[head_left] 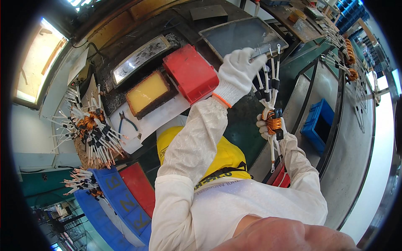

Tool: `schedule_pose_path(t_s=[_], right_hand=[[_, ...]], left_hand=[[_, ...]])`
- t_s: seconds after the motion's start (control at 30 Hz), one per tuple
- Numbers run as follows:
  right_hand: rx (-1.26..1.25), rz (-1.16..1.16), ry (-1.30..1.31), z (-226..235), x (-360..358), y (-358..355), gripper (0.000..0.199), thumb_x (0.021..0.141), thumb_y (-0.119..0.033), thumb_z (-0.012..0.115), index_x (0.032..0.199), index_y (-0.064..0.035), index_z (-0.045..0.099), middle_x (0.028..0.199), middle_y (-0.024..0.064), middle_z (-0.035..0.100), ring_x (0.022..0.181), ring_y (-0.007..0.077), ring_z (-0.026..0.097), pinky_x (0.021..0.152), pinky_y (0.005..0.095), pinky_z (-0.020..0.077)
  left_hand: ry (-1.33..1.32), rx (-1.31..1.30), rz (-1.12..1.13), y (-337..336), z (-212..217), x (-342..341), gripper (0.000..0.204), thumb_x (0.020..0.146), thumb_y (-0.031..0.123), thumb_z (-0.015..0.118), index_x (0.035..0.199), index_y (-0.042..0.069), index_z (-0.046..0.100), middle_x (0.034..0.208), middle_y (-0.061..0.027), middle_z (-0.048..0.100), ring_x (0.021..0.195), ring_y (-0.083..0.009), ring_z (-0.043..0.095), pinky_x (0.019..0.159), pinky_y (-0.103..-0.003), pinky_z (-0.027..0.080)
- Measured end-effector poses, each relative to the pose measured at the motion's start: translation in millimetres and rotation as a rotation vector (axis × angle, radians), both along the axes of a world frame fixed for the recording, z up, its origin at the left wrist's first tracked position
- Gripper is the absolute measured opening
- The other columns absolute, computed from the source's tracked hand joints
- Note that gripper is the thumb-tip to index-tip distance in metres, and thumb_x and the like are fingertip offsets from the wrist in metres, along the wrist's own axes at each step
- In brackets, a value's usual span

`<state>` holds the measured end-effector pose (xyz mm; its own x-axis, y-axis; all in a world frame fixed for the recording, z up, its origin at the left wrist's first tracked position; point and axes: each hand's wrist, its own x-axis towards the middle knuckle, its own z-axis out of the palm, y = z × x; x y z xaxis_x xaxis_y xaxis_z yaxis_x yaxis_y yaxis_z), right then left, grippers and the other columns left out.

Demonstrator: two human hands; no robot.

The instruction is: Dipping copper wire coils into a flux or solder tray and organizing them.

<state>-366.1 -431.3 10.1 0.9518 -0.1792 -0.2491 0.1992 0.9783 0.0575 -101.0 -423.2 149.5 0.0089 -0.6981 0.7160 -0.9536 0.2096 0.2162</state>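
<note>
My right hand (262, 126), in a white glove, is closed around a copper wire coil (274, 124) with black blocks on it. White leads (268, 81) with black sleeves and metal ring lugs run up from the coil, and others hang below it. My left hand (238, 69), gloved with an orange-edged cuff, is at the upper ends of these leads. Its fingertips are pinched by a small grey metal piece; what exactly they hold is unclear. Just beyond is a shallow dark grey tray (209, 32).
Left of my left arm stand a red bin (190, 73) and a dark-framed block with a yellow top (147, 94). Cutting pliers (127, 122) lie on white paper. Finished-looking coils with leads (90, 121) are heaped at left. A blue crate (319, 125) sits on the right-hand metal conveyor (349, 138).
</note>
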Motion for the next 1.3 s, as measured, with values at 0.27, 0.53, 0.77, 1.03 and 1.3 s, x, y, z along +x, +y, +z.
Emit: schedule_pose_path(t_s=[0.27, 0.53, 0.77, 1.03, 1.3], right_hand=[[-0.142, -0.085, 0.158, 7.0, 1.0, -15.9, 0.043, 0.081, -0.02, 0.059, 0.117, 0.0034, 0.058, 0.092, 0.0178, 0.067, 0.079, 0.0316, 0.071, 0.07, 0.0442, 0.0638], [-1.234, -0.571, 1.077, 46.2, 9.4, -63.2, 0.044, 0.075, -0.004, 0.057, 0.119, 0.0016, 0.053, 0.099, 0.0109, 0.062, 0.087, 0.0198, 0.064, 0.08, 0.0309, 0.0541], [-2.038, -0.438, 1.683, 95.5, 35.2, -132.0, 0.052, 0.078, -0.025, 0.071, 0.127, -0.0129, 0.056, 0.112, 0.0187, 0.068, 0.106, 0.0365, 0.067, 0.091, 0.039, 0.0516], [-2.289, -0.017, 1.676, 138.7, 78.9, -201.3, 0.051, 0.081, -0.025, 0.068, 0.126, -0.0059, 0.056, 0.114, 0.0224, 0.068, 0.11, 0.0382, 0.064, 0.093, 0.0411, 0.0504], [-2.528, 0.125, 1.657, 169.2, 89.4, -218.7, 0.052, 0.078, -0.021, 0.071, 0.126, -0.0072, 0.057, 0.114, 0.0201, 0.066, 0.109, 0.0384, 0.064, 0.092, 0.0428, 0.0509]], left_hand=[[0.051, -0.064, 0.09, 13.7, -15.8, 13.2, 0.021, 0.079, 0.011, 0.068, 0.099, 0.015, 0.067, 0.117, -0.0052, 0.058, 0.106, -0.0304, 0.057, 0.086, -0.042, 0.052], [0.191, 0.134, 0.019, 72.6, -56.4, 25.6, 0.026, 0.08, 0.01, 0.069, 0.105, 0.016, 0.065, 0.118, -0.0082, 0.057, 0.107, -0.0325, 0.057, 0.088, -0.043, 0.049], [0.332, 0.276, 0.044, 142.1, -80.0, 31.8, 0.032, 0.08, 0.009, 0.069, 0.112, 0.013, 0.065, 0.122, -0.0135, 0.057, 0.112, -0.0357, 0.056, 0.093, -0.044, 0.049], [0.458, 0.305, 0.163, 225.7, -91.0, 60.1, 0.036, 0.082, 0.009, 0.068, 0.118, 0.009, 0.062, 0.121, -0.0156, 0.061, 0.11, -0.0358, 0.058, 0.094, -0.044, 0.048], [0.62, 0.361, 0.258, 284.5, -109.5, 67.1, 0.036, 0.086, 0.004, 0.065, 0.121, 0.001, 0.062, 0.11, -0.0184, 0.066, 0.099, -0.0333, 0.065, 0.086, -0.04, 0.053]])
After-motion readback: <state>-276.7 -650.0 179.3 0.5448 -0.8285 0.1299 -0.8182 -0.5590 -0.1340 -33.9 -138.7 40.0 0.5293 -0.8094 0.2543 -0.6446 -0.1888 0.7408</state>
